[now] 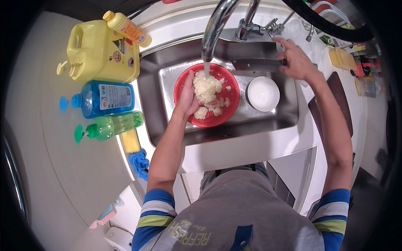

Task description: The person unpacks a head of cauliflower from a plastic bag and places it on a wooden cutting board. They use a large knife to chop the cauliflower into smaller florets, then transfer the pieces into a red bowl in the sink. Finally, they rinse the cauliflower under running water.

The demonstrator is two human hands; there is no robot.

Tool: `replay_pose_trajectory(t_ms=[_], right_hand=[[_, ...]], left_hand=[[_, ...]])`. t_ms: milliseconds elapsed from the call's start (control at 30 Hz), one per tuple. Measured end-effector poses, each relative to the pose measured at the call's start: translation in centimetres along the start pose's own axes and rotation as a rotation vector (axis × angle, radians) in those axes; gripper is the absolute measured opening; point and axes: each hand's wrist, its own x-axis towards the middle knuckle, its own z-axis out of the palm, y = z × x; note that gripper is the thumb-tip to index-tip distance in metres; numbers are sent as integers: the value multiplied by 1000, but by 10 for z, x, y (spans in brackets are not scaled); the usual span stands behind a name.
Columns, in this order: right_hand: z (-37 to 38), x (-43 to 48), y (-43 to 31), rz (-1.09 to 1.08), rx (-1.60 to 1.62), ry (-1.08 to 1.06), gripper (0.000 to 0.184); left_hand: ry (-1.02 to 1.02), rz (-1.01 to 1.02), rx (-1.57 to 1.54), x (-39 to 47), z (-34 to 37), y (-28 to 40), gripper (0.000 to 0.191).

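Note:
My left hand [187,99] holds a cauliflower head [205,88] from its left side and from below. It is over a red plastic bowl [216,121], under the faucet spout [211,40]. Water runs from the spout onto the cauliflower. Loose florets [201,113] lie in the bowl. At the back right of the sink, my right hand [296,59] grips the dark handle of a knife [256,64], its index finger stretched towards the tap fittings. The blade points left across the sink. Below it sits a white bowl [263,94].
The steel sink [220,138] surrounds the bowls. Left stand a yellow jug [91,53], a smaller yellow bottle [127,29], blue [91,99] and green [117,125] pump bottles, a sponge [131,141] and a blue cloth [139,163]. A dark board [337,94] lies right; a black hose [326,23] arches above.

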Motion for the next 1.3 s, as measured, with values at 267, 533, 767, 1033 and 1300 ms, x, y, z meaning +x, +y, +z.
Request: replay_pose_trajectory(t_ms=[267, 533, 767, 1033, 1300], right_hand=[[-13, 42, 15, -11, -183, 32, 26], [-10, 49, 17, -15, -336, 25, 21], [-3, 46, 13, 69, -221, 240, 27], [-1, 66, 34, 128, -151, 146, 26], [-23, 78, 19, -38, 73, 41, 20]], left_hand=[[56, 119, -118, -5, 23, 2, 58], [108, 175, -128, -16, 29, 8, 52], [95, 227, -176, -17, 29, 7, 54], [27, 274, -257, -22, 35, 10, 55], [98, 341, -323, -23, 23, 8, 52]])
